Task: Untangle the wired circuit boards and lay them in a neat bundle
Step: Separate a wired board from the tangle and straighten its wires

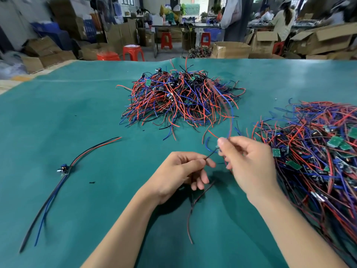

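Both hands are working over the green surface point(58, 117). The left hand point(179, 171) is pinching a thin dark wire point(209, 154) between thumb and forefinger, its other fingers curled loosely. The right hand point(249, 163) is gripping a small board, mostly hidden, with blue and red wires point(230, 117) rising from its fingers. One untangled board point(63, 169) is lying at left, wires straight. A tangled pile point(177, 97) is sitting ahead; a second heap point(316, 155) is lying at right.
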Demonstrator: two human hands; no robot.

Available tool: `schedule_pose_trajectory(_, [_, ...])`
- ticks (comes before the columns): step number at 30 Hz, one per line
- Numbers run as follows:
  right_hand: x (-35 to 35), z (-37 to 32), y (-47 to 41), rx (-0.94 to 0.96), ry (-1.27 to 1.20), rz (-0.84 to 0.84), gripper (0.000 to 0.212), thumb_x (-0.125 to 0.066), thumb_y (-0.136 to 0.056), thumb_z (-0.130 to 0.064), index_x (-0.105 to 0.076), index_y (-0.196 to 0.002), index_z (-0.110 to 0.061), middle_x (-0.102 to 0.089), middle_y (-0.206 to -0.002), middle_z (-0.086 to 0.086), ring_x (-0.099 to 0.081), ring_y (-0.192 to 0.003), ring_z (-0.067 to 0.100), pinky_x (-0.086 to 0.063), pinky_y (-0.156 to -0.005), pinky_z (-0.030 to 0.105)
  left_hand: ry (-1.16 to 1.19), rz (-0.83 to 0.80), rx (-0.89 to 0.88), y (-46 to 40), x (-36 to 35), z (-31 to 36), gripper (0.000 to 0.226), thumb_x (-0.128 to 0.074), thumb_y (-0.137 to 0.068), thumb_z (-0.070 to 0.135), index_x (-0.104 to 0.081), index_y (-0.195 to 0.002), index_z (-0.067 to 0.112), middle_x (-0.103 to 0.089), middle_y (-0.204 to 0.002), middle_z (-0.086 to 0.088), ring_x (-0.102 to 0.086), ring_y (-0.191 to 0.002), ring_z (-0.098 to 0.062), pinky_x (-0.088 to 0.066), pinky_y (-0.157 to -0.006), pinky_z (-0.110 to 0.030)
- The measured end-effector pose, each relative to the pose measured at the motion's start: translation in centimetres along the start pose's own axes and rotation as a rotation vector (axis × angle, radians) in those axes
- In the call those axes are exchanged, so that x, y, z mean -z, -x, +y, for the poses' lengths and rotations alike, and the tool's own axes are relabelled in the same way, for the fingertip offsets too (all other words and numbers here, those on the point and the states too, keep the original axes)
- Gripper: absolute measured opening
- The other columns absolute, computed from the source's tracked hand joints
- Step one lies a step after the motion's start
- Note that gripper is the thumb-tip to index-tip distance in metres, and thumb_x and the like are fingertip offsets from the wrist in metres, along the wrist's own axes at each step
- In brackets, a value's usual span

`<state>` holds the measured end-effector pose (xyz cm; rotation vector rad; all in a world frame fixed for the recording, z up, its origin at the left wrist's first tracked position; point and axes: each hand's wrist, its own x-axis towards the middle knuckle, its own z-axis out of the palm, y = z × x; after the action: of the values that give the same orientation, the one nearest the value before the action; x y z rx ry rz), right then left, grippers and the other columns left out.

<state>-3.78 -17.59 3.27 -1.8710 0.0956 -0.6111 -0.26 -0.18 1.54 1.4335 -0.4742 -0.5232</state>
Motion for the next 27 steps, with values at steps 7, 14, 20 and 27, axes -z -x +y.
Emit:
schedule_pose_trajectory(7, [6.6,-1.4,-2.8,-0.032,-0.198,0.313,0.016,-0.068,-0.095,-0.025,-0.075,-0.083,-0.018,-0.067,-0.058,-0.009,-0.051,-0.048,0.000,-0.042,-0.046,0.014,0.015,-0.024,0.001,0.1,-0.3,0.1,0.029,-0.043,-0.099,-0.002,-0.067,-0.084,0.006,-0.069,-0.075,-0.013,-0.064,-0.064,-0.018,-0.050,-0.060,-0.021])
schedule_pose_trajectory(14, [19.0,0.6,-9.2,-0.274,0.635,0.056,0.026,-0.091,-0.067,-0.051,-0.073,-0.077,-0.034,-0.063,-0.065,0.004,-0.049,-0.068,0.026,-0.046,-0.086,0.036,0.133,0.087,0.005,-0.1,-0.2,0.1,0.018,-0.050,-0.098,-0.003,-0.067,-0.092,-0.003,-0.068,-0.082,-0.016,-0.065,-0.069,-0.019,-0.053,-0.065,-0.022])
schedule_pose_trajectory(20, [10.1,-4.4,-9.7,0.078,1.052,-0.118,0.021,-0.077,-0.084,-0.039,-0.076,-0.098,-0.023,-0.078,-0.095,0.006,-0.072,-0.095,0.032,-0.053,-0.087,0.039,0.149,0.110,0.027,-0.1,-0.1,0.0,0.017,-0.049,-0.098,-0.004,-0.066,-0.095,-0.004,-0.067,-0.084,-0.017,-0.064,-0.071,-0.020,-0.054,-0.065,-0.023])
schedule_pose_trajectory(27, [-6.3,-3.2,-12.0,0.099,0.776,-0.692,0.052,-0.075,-0.089,-0.035,-0.060,-0.139,-0.032,-0.059,-0.145,-0.001,-0.055,-0.132,0.020,-0.039,-0.103,0.027,0.182,0.117,0.026,-0.4,0.1,-0.1,0.017,-0.049,-0.098,-0.006,-0.065,-0.097,-0.006,-0.066,-0.085,-0.018,-0.064,-0.068,-0.018,-0.054,-0.065,-0.021])
